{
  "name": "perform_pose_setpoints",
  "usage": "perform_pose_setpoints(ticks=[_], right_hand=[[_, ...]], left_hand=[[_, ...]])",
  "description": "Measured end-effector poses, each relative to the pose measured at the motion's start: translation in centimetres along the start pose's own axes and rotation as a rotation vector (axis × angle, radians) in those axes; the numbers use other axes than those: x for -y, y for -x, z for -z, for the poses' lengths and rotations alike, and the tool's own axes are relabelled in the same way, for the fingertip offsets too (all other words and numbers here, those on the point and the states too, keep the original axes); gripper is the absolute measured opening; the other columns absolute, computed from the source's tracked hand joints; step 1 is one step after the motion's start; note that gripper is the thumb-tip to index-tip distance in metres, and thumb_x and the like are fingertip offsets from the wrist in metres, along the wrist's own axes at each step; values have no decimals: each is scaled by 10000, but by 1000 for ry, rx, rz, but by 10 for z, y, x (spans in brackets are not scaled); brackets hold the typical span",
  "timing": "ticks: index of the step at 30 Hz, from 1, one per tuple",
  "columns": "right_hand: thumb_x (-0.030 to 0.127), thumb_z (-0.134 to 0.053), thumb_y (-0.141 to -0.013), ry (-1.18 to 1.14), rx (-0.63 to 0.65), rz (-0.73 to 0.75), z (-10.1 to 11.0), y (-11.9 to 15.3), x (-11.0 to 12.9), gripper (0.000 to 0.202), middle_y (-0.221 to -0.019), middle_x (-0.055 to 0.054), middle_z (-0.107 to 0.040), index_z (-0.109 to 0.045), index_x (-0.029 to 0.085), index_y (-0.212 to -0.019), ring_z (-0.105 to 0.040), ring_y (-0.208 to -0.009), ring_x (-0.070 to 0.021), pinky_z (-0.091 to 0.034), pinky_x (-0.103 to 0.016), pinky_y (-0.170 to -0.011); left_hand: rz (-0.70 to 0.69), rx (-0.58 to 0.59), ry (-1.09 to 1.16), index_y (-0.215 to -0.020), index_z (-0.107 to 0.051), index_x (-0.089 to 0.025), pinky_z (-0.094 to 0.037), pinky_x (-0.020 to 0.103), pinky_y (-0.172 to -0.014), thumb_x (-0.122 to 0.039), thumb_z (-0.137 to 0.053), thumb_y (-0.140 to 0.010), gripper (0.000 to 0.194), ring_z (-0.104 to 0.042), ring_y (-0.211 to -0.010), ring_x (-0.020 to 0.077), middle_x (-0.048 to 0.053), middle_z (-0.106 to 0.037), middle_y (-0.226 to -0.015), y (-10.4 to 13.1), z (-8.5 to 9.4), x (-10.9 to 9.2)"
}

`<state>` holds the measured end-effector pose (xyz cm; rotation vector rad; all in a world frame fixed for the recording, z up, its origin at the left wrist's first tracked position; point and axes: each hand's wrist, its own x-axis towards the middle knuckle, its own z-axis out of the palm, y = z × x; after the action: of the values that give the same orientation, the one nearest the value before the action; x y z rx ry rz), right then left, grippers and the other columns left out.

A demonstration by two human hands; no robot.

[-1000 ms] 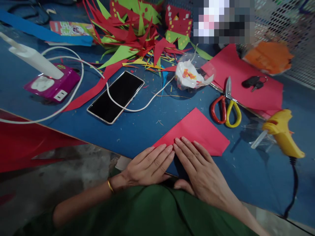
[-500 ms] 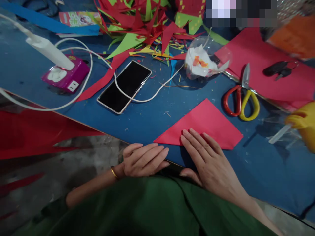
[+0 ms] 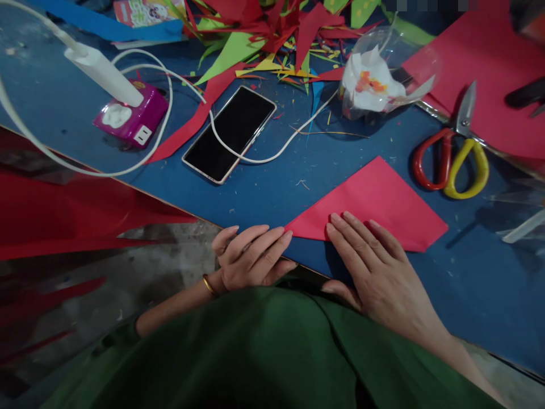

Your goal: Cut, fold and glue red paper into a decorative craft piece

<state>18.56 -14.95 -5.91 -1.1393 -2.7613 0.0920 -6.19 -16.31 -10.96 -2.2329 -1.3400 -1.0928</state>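
Note:
A folded sheet of red paper (image 3: 383, 199) lies flat on the blue table (image 3: 247, 207) near its front edge. Across the lower fold of the paper rests my right hand (image 3: 374, 261), fingers stretched out and lying flat, thumb apart below. My left hand (image 3: 255, 253) is at the table edge by the paper's pointed left corner, its fingers extended and loosely side by side. The fingertips come up to that corner; whether they press on it I cannot tell. Scissors (image 3: 453, 150) with one red and one yellow handle lie to the right, beyond the paper.
A phone (image 3: 230, 133) lies under a white cable (image 3: 272, 161). Behind are a purple power adapter (image 3: 131, 116) with a white charger, heaped paper scraps (image 3: 276, 34) and a clear plastic cup (image 3: 370, 79) with crumpled paper. Larger red sheets (image 3: 481, 51) lie at the back right.
The camera view has shifted, so things on the table appear further right and slightly higher. My left fingertips are now closer to the paper's left corner. My right hand stays on the paper.

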Motion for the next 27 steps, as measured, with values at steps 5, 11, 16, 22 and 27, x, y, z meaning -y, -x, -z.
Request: perform_pose_setpoints(ticks=[5,11,16,22,27], right_hand=[[599,-367,-1019,20,5,14,-1,1,0,811,-1576,-199,-433,-243,39,-1592,-369,-1481,-317,-248,-511,-1213],[591,-396,-1015,9,-6,-3,-2,1,1,808,-1585,-197,-417,-262,33,-1584,-345,-1495,-313,-253,-518,-1217],[563,-405,-1020,-1,-17,-12,0,-1,1,746,-1589,-180,-417,-365,30,-1541,-318,-1510,-301,-266,-513,-1226],[613,-354,-1016,59,-28,-53,3,8,0,772,-1593,-177,-405,-421,26,-1512,-323,-1508,-295,-284,-488,-1224],[613,-383,-1008,79,-58,-102,4,24,-6,771,-1563,-182,-454,-448,15,-1490,-388,-1472,-304,-313,-482,-1202]], left_hand=[[-45,36,-6,-1191,-728,-262,-346,382,-1099,-481,-545,-989,350,-688,-906,194,-14,-808,-984,-6,4,0],[-234,253,112,-1292,-677,-187,-342,379,-1153,-518,-449,-1020,486,-658,-1190,219,53,-737,-1265,-23,-3,-4],[-254,261,93,-1315,-675,-163,-327,399,-1173,-562,-464,-1003,548,-698,-1105,236,95,-766,-1181,-28,-8,-8],[-261,231,38,-1316,-682,-192,-314,426,-1165,-603,-490,-979,565,-701,-1074,246,105,-766,-1164,-30,-11,-13],[-254,223,33,-1331,-670,-199,-312,431,-1160,-605,-485,-980,568,-705,-1060,248,109,-762,-1149,-31,-12,-14]])
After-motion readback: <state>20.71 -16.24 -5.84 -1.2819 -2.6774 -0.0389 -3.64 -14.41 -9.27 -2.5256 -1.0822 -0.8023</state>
